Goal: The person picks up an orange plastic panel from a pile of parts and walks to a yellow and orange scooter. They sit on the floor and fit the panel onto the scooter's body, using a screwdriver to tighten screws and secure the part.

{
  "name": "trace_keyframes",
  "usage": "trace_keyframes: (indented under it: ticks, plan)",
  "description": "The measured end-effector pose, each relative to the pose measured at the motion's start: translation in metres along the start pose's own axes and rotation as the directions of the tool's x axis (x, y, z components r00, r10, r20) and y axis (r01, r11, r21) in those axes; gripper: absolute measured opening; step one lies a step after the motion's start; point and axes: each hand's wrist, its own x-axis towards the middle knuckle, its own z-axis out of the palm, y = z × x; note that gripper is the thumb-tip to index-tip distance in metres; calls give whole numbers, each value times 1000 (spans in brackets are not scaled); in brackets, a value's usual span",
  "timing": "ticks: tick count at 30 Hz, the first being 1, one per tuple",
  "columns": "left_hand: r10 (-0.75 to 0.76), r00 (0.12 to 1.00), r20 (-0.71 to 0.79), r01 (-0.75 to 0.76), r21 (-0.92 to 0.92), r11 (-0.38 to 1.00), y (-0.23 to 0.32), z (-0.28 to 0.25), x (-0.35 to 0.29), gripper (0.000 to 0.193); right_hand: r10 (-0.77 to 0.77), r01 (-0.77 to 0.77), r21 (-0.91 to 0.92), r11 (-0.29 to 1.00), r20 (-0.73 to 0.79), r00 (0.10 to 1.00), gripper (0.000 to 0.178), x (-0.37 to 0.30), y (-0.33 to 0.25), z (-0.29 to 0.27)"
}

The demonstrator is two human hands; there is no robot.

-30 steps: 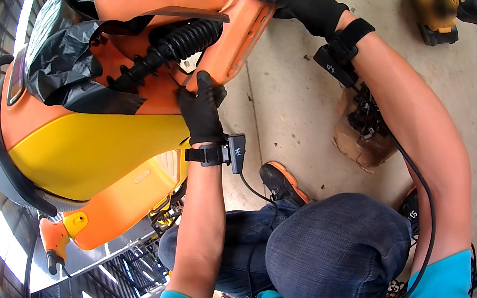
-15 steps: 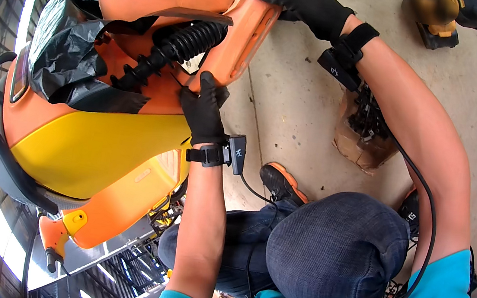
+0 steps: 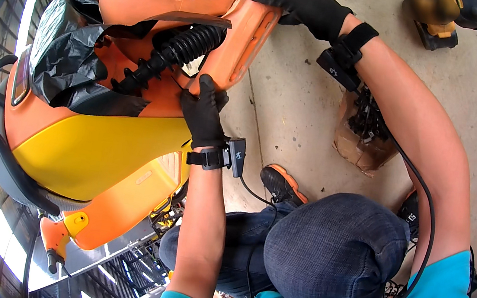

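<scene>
"Where's the orange plastic cover [image 3: 236,45]?"
"Between the two hands, just beside the black coil-spring shock absorber [image 3: 180,50]."
"How is each one set?"
"The gloved left hand [image 3: 202,113] grasps its near end; the gloved right hand [image 3: 308,5] grips the far end, some fingers hidden."

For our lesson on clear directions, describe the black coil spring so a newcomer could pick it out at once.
Find the orange-and-yellow bodywork at left. In its upper part, between the crumpled black sheet and the long orange panel by the left hand, the coil spring lies slanted. Its stacked round coils set it apart from the equally black, wrinkled sheet.
</scene>
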Motion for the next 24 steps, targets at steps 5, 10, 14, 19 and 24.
trace_keyframes:
  ticks: [5,10,14,19,24]
  plan:
    - [-6,1000,0,6,12,1000,7,0,-4,48,127,-128,-194,973,-20,992,78,-8,-22,1]
    - [-44,998,33,44,8,999,10,0,-5,50,99,-100,-143,985,-11,995,75,-4,-16,2]
    - [-62,997,45,61,18,998,9,-3,-4,52,105,-104,-114,988,9,994,73,-3,-16,2]
    - [-44,998,41,43,13,999,11,0,-6,54,104,-109,-131,985,-47,993,73,-3,-14,4]
    - [-40,999,15,40,25,999,10,-3,-8,60,110,-104,-187,977,23,994,76,-6,-27,5]
